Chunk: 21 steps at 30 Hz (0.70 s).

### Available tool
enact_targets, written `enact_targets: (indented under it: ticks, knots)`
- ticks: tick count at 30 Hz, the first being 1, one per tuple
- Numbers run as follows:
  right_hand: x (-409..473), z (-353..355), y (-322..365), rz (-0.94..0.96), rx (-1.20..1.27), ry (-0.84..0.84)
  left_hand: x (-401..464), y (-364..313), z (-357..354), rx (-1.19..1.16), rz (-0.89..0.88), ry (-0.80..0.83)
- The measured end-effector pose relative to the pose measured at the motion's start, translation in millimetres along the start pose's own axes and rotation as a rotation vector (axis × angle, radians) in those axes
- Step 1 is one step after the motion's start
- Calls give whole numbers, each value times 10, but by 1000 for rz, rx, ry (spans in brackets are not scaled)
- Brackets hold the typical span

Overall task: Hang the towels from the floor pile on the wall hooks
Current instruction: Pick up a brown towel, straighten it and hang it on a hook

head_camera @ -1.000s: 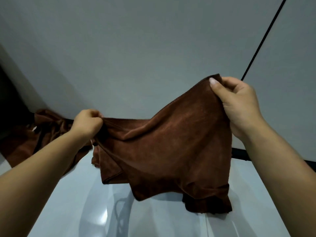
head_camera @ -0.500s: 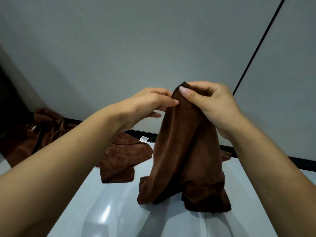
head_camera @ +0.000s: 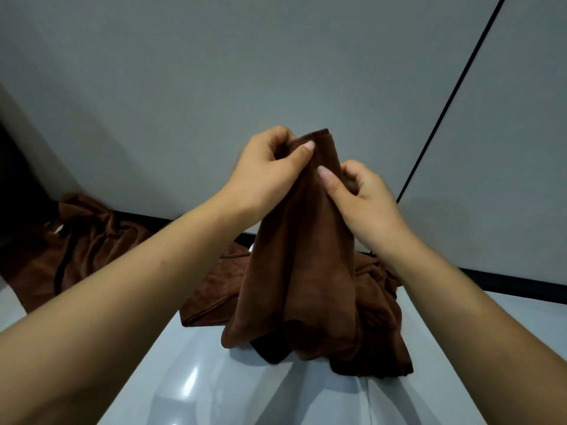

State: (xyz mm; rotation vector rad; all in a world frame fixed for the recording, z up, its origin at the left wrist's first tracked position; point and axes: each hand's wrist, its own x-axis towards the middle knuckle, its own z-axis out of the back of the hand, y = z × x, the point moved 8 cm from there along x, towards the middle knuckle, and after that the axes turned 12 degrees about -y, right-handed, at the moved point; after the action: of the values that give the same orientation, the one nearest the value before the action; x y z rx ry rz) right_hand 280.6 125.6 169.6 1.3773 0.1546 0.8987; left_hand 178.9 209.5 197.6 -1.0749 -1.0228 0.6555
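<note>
Head view: one brown towel [head_camera: 302, 259] held up before the grey wall [head_camera: 184, 87], gathered into a hanging bunch. Left hand [head_camera: 270, 170] pinches its top hem; right hand [head_camera: 362, 197] grasps the bunch just below. Both grips clenched on cloth. Floor pile [head_camera: 92, 240] of brown towels along the wall base; exact count cannot be told. Glossy floor [head_camera: 214, 388] below.

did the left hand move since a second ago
Yes. The left hand went from low on the left, near the floor pile, up and right to the held towel, meeting the right hand.
</note>
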Motion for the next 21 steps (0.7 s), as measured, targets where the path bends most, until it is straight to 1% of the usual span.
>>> enact_targets:
  ticks: [3,7,10,13,16,21]
  knots:
    - [-59,-57,-189,-52,22,36,32,-59,72,32,-90,-80]
    - [-119,-129,-379,-110,37,71,60,-135,177,33,-163,-154]
    - [-155,-152,-443,-98,2,81,83,-179,260,28,-187,-215]
    - [-189,-175,-525,-111,-50,101,143,-205,390,-25,-173,-291]
    - [-210,-218,-603,-65,-138,134,206,-267,540,-67,-185,-360]
    - [-285,-275,-730,12,-289,220,229,-369,655,-73,-233,-339]
